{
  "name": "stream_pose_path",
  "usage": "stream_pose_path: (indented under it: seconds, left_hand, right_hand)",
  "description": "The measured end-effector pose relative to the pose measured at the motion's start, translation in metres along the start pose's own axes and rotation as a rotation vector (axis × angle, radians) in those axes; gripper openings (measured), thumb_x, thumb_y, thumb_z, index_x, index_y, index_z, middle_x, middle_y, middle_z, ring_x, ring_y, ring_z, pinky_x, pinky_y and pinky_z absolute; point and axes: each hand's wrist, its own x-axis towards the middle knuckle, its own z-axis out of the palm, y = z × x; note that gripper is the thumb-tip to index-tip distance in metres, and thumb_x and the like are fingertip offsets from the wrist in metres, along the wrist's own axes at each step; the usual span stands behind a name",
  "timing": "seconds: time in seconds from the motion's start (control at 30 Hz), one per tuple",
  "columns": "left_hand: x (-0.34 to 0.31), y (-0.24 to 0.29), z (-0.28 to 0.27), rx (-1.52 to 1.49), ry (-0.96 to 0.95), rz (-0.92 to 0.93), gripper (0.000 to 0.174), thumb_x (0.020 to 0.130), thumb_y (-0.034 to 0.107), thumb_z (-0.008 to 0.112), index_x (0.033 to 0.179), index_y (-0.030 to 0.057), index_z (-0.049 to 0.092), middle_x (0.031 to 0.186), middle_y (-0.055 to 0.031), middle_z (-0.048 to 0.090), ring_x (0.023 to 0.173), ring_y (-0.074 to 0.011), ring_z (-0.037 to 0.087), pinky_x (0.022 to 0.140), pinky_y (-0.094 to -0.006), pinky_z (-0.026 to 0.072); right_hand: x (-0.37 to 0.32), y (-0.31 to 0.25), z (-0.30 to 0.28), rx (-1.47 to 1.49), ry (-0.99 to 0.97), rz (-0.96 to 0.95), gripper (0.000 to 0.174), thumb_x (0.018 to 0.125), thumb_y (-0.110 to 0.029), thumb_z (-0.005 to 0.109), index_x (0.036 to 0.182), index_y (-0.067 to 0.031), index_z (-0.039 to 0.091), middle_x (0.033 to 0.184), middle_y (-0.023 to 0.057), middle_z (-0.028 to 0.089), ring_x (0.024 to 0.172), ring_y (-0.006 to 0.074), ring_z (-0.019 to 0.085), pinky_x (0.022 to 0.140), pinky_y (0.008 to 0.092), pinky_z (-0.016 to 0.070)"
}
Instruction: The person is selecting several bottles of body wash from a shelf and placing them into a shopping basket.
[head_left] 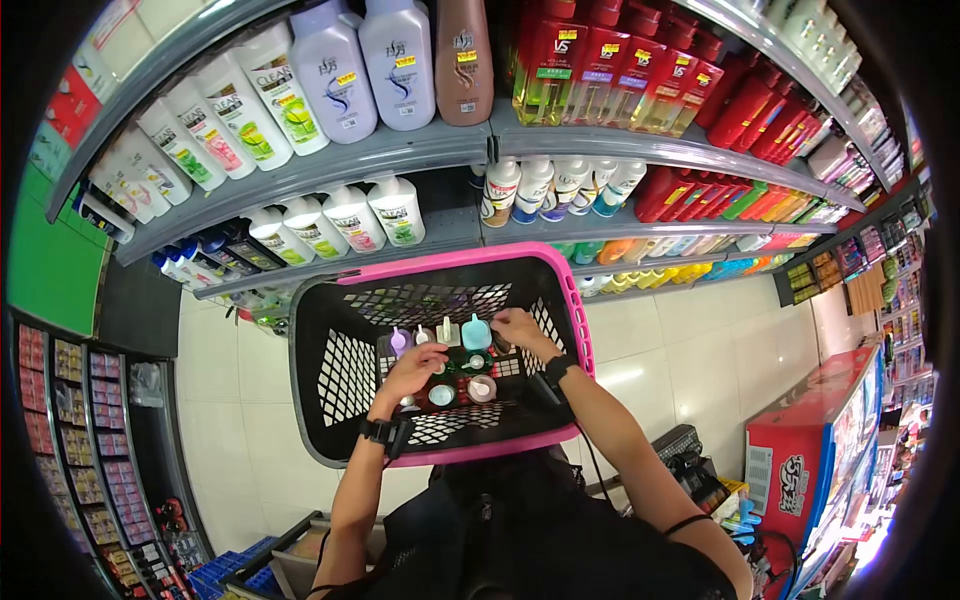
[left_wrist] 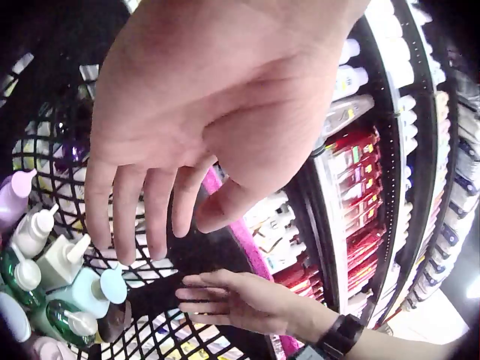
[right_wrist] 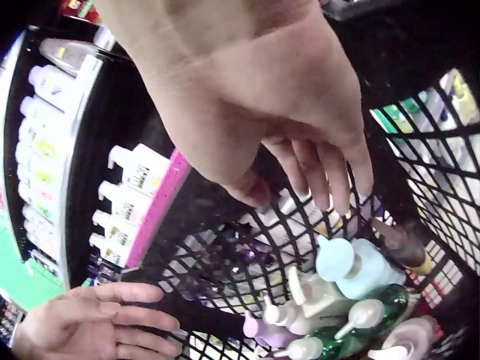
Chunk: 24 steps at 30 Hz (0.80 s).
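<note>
Both hands are inside a black shopping basket (head_left: 340, 310) with a pink rim, and neither holds anything. My left hand (head_left: 415, 370) hovers over the bottles on the left side, fingers loosely extended (left_wrist: 217, 97). The right hand (head_left: 530, 332) hangs at the right of the group, fingers slightly bent downward (right_wrist: 255, 97). Pump bottles stand close together between them: a light blue bottle (head_left: 477, 334), a purple bottle (head_left: 401, 340), a cream bottle (right_wrist: 322, 292) and a green bottle (right_wrist: 390, 304) with a white pump. A dark brown bottle (right_wrist: 401, 244) leans beside the light blue one.
In front, a grey shelf (head_left: 400, 150) carries rows of shampoo bottles (head_left: 255, 105) and red pump bottles (head_left: 620, 70). A red freezer (head_left: 790, 450) stands at the right on the tiled floor (head_left: 660, 370). More stocked racks (head_left: 80, 430) line the left.
</note>
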Motion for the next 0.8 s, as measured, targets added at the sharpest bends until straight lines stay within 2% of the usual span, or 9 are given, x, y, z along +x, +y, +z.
stream_pose_path:
  seconds: [0.03,0.07,0.13,0.17,0.23,0.37,0.5,0.67,0.8]
  left_hand:
    - [-0.011,0.008,-0.004,0.005,-0.004,0.011,0.031,0.088,0.005,0.051,0.119,0.0006,0.055,0.102,-0.0121,0.065,0.091,-0.0149,0.06,0.081,-0.0267,0.0478]
    - [-0.022,0.015,-0.008,0.0,0.019,0.006,0.031,0.088,0.005,0.051,0.119,0.0005,0.055,0.103,-0.011,0.065,0.091,-0.0141,0.06,0.082,-0.0262,0.0474]
    - [-0.043,0.027,-0.014,-0.002,0.036,0.01,0.031,0.089,0.005,0.052,0.12,0.0004,0.055,0.103,-0.01,0.065,0.092,-0.0134,0.059,0.082,-0.0258,0.047]
    - [-0.055,0.03,-0.015,-0.033,0.039,0.034,0.031,0.089,0.006,0.052,0.12,0.0004,0.054,0.104,-0.009,0.065,0.092,-0.0129,0.059,0.082,-0.0257,0.0468]
    - [-0.075,0.03,-0.018,-0.084,0.042,0.089,0.032,0.089,0.005,0.054,0.121,0.0006,0.053,0.106,-0.0075,0.064,0.091,-0.0116,0.059,0.082,-0.0251,0.0461]
    - [-0.104,0.022,-0.018,-0.116,0.004,0.068,0.032,0.09,0.005,0.054,0.122,0.0007,0.053,0.107,-0.0072,0.064,0.093,-0.0111,0.058,0.083,-0.024,0.0455]
    - [-0.12,0.016,-0.012,-0.069,0.018,0.04,0.031,0.092,0.01,0.055,0.122,0.0007,0.053,0.105,-0.0069,0.064,0.092,-0.0102,0.058,0.082,-0.0242,0.0463]
    - [-0.125,0.015,-0.001,-0.002,0.045,0.083,0.03,0.093,0.014,0.057,0.12,0.0014,0.055,0.101,-0.0074,0.066,0.09,-0.0111,0.059,0.081,-0.0247,0.0466]
    - [-0.13,0.034,0.019,-0.032,0.058,0.056,0.03,0.092,0.014,0.057,0.119,0.0011,0.054,0.103,-0.0077,0.066,0.091,-0.0114,0.059,0.083,-0.0249,0.0462]
  right_hand:
    - [-0.007,-0.002,-0.002,-0.026,-0.019,-0.086,0.038,0.079,-0.031,0.065,0.102,-0.0011,0.067,0.097,0.0165,0.068,0.091,0.0283,0.066,0.083,0.0351,0.0505]
    - [-0.016,-0.003,-0.005,-0.027,-0.008,-0.091,0.038,0.079,-0.031,0.065,0.102,-0.0011,0.067,0.097,0.0165,0.068,0.091,0.0283,0.066,0.083,0.0351,0.0505]
    - [-0.045,-0.004,-0.013,0.187,-0.138,-0.221,0.032,0.085,-0.025,0.062,0.104,0.0001,0.066,0.091,0.0115,0.069,0.085,0.0189,0.065,0.078,0.0307,0.0507]
    - [-0.062,-0.005,-0.017,0.183,-0.128,-0.225,0.032,0.085,-0.025,0.062,0.104,0.0001,0.066,0.091,0.0115,0.069,0.085,0.0189,0.065,0.078,0.0307,0.0507]
    - [-0.101,-0.014,-0.027,0.305,-0.126,-0.31,0.026,0.09,-0.02,0.059,0.106,-0.0002,0.064,0.087,0.0069,0.067,0.08,0.0126,0.062,0.073,0.0272,0.0497]
    - [-0.162,-0.019,-0.038,0.249,-0.009,-0.324,0.025,0.091,-0.018,0.059,0.108,-0.0006,0.063,0.087,0.0052,0.067,0.08,0.0112,0.062,0.072,0.0261,0.049]
    - [-0.203,-0.029,-0.047,0.384,0.104,-0.236,0.023,0.09,-0.016,0.062,0.106,0.0002,0.064,0.089,0.005,0.067,0.079,0.0082,0.06,0.071,0.0241,0.0483]
    - [-0.224,-0.023,-0.05,0.472,0.252,-0.251,0.02,0.09,-0.012,0.06,0.104,0.0013,0.064,0.088,0.0035,0.067,0.077,0.0056,0.058,0.07,0.0225,0.0476]
    - [-0.24,-0.011,-0.055,0.461,0.291,-0.243,0.019,0.09,-0.011,0.06,0.104,0.0016,0.064,0.086,0.0028,0.067,0.076,0.0047,0.057,0.069,0.0221,0.0466]
